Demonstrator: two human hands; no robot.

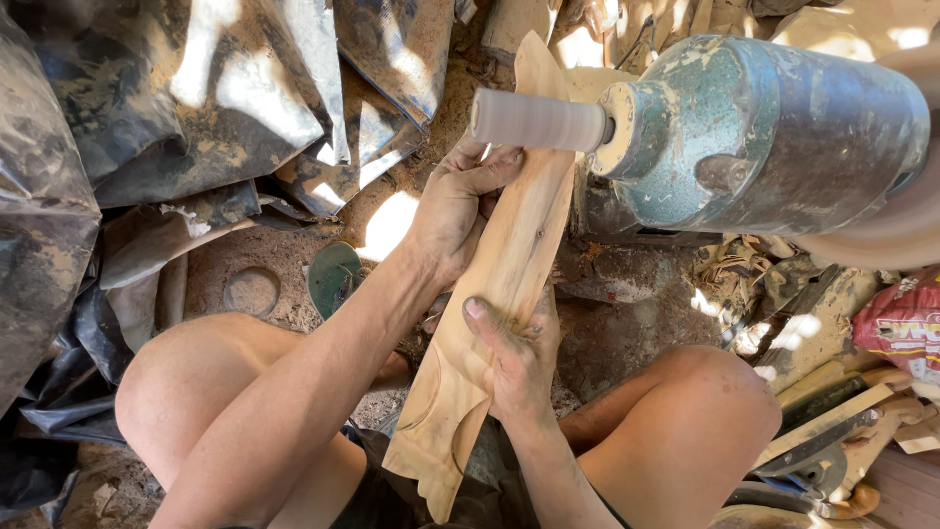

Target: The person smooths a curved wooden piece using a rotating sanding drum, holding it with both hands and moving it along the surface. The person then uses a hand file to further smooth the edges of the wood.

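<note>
Bare forearms, dusty left hand (pixel 455 211) and right hand (pixel 517 355), bare knees, dark shorts (pixel 392 495)

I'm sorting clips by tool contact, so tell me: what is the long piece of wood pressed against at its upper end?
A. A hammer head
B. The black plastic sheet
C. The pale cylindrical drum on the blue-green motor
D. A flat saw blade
C: the wooden piece, held by the left hand and right hand, meets the pale drum projecting from the blue-green motor.
</note>
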